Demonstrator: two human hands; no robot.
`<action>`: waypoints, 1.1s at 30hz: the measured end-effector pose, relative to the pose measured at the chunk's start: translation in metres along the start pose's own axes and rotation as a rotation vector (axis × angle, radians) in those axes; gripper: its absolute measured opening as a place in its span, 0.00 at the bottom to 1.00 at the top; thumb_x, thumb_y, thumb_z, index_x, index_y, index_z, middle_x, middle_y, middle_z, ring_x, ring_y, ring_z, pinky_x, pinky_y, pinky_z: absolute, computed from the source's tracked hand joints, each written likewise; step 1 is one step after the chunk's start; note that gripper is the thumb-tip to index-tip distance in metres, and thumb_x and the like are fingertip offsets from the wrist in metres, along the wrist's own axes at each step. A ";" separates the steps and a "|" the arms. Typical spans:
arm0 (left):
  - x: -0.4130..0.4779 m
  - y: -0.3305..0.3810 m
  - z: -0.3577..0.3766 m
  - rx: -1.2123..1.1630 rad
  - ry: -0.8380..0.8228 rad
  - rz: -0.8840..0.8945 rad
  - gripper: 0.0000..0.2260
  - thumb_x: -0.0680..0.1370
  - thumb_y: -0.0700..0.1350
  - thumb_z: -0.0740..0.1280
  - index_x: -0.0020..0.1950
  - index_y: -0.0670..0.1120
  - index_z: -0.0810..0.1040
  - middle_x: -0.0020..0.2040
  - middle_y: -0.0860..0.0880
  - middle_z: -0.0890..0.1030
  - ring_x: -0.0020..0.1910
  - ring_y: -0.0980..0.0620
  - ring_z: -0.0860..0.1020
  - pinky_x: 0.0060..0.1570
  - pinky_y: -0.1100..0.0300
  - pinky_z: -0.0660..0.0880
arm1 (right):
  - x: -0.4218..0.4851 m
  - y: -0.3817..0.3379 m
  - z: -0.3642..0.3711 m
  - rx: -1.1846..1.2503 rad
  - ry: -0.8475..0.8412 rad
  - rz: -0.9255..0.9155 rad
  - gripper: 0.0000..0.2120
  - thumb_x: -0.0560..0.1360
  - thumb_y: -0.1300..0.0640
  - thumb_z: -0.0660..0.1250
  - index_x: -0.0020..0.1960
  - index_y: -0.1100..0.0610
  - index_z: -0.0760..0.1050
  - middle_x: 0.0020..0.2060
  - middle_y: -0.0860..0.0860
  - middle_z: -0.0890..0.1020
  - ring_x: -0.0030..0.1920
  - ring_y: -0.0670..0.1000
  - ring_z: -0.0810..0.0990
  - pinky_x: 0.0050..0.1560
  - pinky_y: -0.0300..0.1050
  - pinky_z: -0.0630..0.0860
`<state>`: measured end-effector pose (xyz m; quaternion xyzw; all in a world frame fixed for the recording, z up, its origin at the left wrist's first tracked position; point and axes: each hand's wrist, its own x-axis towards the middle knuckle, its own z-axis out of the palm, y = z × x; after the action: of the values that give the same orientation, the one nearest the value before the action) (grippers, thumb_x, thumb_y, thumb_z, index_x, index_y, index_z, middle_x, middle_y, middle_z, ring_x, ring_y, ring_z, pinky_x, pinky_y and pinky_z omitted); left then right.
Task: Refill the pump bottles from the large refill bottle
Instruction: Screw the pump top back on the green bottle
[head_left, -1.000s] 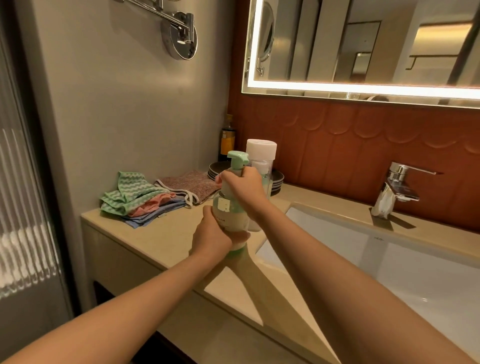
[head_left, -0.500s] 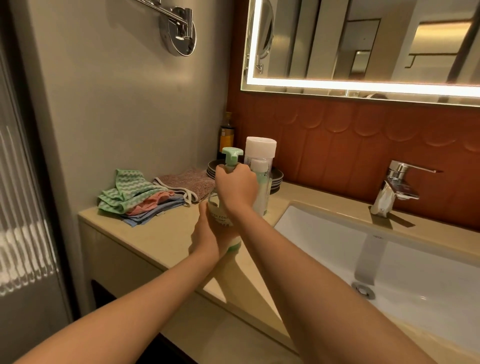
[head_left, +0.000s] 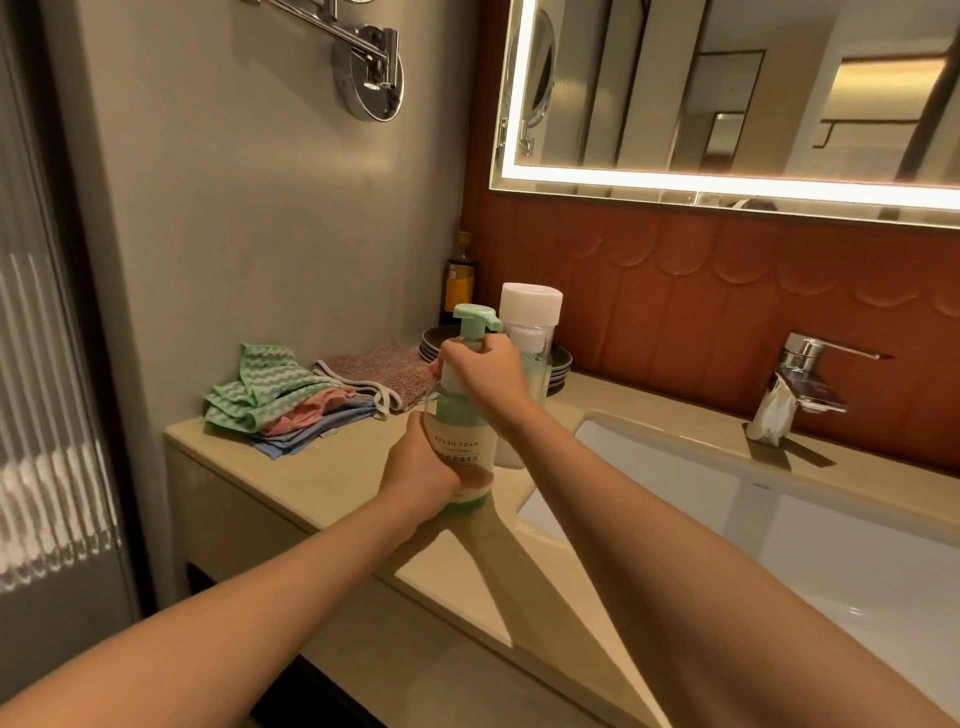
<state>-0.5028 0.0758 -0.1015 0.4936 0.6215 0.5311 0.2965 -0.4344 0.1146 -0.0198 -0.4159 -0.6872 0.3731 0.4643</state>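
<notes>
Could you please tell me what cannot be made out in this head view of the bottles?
Head view, pump bottle collar: the right hand wraps it, so whether the pump is loosened cannot be told.
Head view, white-capped bottle: lower body hidden behind the right hand and pump bottle.
Head view, dark bottle in the corner: label too small and dim to read.
Head view, sink: cut off by the right and bottom edges.

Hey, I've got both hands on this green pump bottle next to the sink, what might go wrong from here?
1. The white-capped bottle stands right behind your right hand; a hard twist might knock it over.
2. The pump bottle sits close to the sink, held only low down by your left hand; a slip may tip it into the basin.
</notes>
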 end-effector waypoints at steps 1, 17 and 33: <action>0.000 -0.002 0.004 0.025 0.046 0.005 0.28 0.65 0.42 0.78 0.58 0.50 0.67 0.53 0.53 0.75 0.55 0.49 0.72 0.53 0.52 0.72 | -0.003 0.000 0.004 -0.064 0.098 -0.014 0.05 0.75 0.57 0.64 0.42 0.57 0.72 0.42 0.53 0.80 0.45 0.51 0.77 0.49 0.47 0.76; -0.005 0.004 -0.013 -0.160 -0.191 0.004 0.29 0.64 0.39 0.78 0.60 0.48 0.70 0.52 0.51 0.79 0.53 0.51 0.76 0.44 0.59 0.73 | -0.002 -0.007 -0.020 0.090 -0.326 0.049 0.04 0.77 0.60 0.62 0.45 0.58 0.74 0.42 0.51 0.83 0.44 0.46 0.80 0.50 0.45 0.74; 0.000 -0.006 0.023 -0.408 0.219 -0.119 0.11 0.78 0.43 0.63 0.60 0.45 0.70 0.56 0.45 0.74 0.60 0.44 0.73 0.52 0.57 0.67 | -0.011 -0.012 0.016 -0.224 0.307 0.118 0.12 0.78 0.53 0.61 0.55 0.60 0.75 0.50 0.53 0.80 0.45 0.49 0.72 0.44 0.43 0.66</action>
<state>-0.4837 0.0846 -0.1135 0.3256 0.5576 0.6778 0.3517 -0.4500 0.0983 -0.0167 -0.5565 -0.6200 0.2533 0.4916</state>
